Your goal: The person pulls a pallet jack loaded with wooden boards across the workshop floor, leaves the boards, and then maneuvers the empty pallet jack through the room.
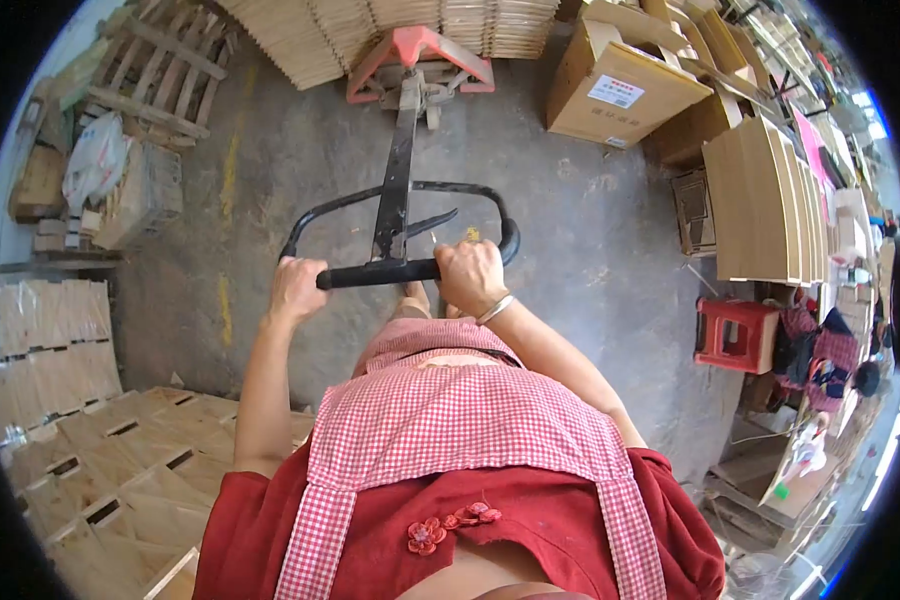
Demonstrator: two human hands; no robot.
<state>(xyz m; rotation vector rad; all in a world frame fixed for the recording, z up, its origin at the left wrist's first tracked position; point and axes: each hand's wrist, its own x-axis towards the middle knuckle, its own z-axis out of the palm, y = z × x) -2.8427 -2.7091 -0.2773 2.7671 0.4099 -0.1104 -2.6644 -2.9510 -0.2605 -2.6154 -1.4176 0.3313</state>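
A black looped handle point(380, 273) on a long dark shaft point(398, 165) crosses in front of my body. My left hand point(299, 288) is closed round the left end of the handle, at the bend of the loop. My right hand point(472, 274), with a bangle at the wrist, wraps round the right part of the same bar, near a small black lever point(433, 221). The shaft runs forward to a red pallet jack point(412, 50), which stands against stacked wooden pieces point(320, 40).
Cardboard boxes point(610, 90) and leaning boards point(755, 200) stand on the right, with a red stool point(735, 335) nearer. Wooden pallets point(160, 65) and a bagged bundle point(95, 155) are at the far left. Low wooden stacks point(120, 470) lie close at left.
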